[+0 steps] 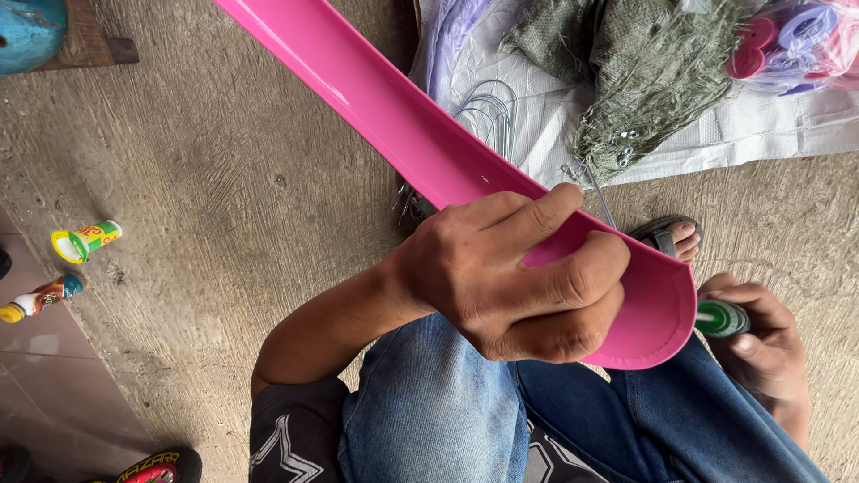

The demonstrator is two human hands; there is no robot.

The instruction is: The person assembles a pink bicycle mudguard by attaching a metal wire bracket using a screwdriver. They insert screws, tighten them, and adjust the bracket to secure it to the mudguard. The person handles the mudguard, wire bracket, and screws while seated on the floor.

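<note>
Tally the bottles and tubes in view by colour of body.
Green, in the right hand: green bottle 1
Green and yellow, on the floor: small bottle 1
Red with yellow cap, on the floor: tube 1
Total: 3

A rough grey concrete floor (233, 179), scored with fine lines, fills most of the view under even daylight. At lower left it meets a smoother pale tiled strip (54, 394). A white woven sheet (716, 134) is spread across the upper right. At top left, a wooden board (89, 40) lies under a blue rounded object (27, 31).
</note>
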